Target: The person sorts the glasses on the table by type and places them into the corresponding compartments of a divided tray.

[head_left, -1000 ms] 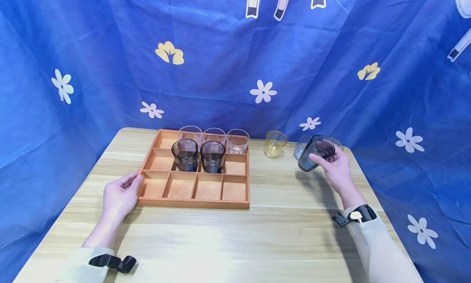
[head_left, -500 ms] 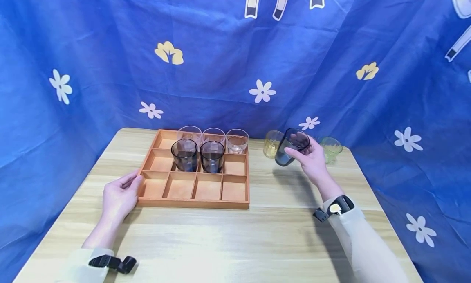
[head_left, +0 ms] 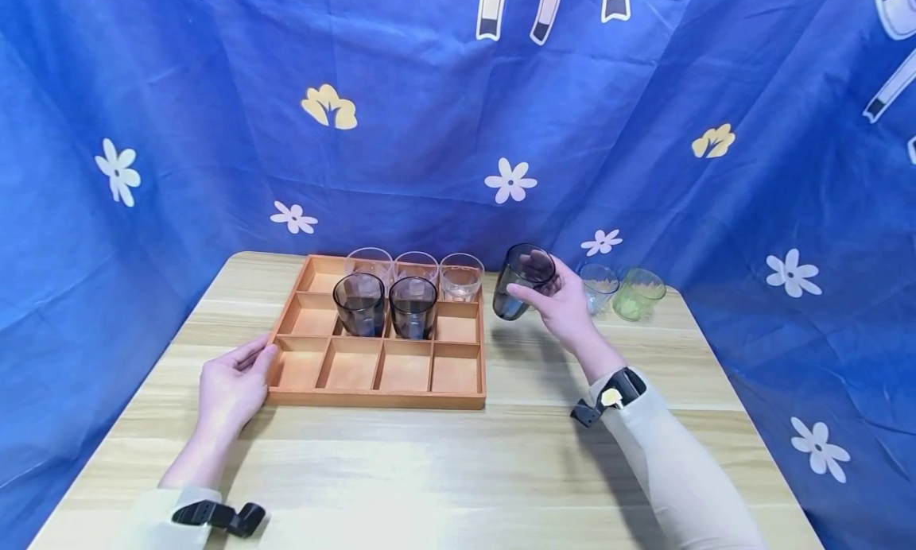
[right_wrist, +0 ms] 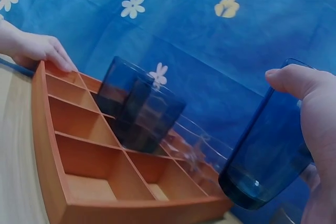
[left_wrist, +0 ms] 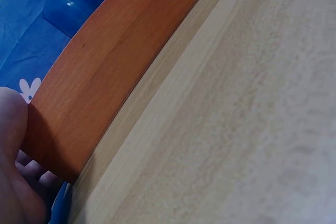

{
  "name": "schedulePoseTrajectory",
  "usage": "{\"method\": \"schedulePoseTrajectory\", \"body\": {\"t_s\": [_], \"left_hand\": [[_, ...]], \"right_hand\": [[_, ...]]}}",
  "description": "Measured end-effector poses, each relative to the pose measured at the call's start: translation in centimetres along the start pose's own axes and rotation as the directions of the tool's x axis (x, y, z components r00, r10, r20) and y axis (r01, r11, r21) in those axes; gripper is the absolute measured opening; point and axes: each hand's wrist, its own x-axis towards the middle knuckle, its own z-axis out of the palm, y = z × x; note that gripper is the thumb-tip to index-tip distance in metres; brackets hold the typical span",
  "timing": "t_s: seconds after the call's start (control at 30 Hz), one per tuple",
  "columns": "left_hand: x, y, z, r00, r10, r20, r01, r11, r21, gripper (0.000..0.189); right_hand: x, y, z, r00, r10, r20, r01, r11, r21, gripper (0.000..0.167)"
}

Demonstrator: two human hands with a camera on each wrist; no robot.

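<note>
My left hand grips the left side of the orange-brown compartment tray, its thumb and fingers at the corner in the left wrist view. My right hand holds a dark grey drinking glass, tilted, above the table just right of the tray. In the right wrist view the thumb lies along the glass wall near the rim. Two matching dark glasses stand in middle-row compartments. Behind them, three clear glasses fill back-row compartments. The front row, the left column and the right middle compartment hold nothing.
A pale blue glass and a green glass stand at the table's back right. A yellow glass is mostly hidden behind my right hand. Behind the wooden table hangs a blue curtain with flowers.
My right hand has carried the dark glass left, from the back right across to near the tray, uncovering the pale blue and green glasses. The left hand and tray stay put.
</note>
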Motion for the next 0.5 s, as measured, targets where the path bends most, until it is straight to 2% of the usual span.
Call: {"method": "schedulePoseTrajectory", "body": {"t_s": [0.5], "left_hand": [[-0.1, -0.1, -0.1, 1.000, -0.001, 0.008, 0.000, 1.000, 0.023, 0.045]], "right_hand": [[0.1, 0.9, 4.6, 0.997, 0.010, 0.076, -0.010, 1.000, 0.005, 0.067]]}}
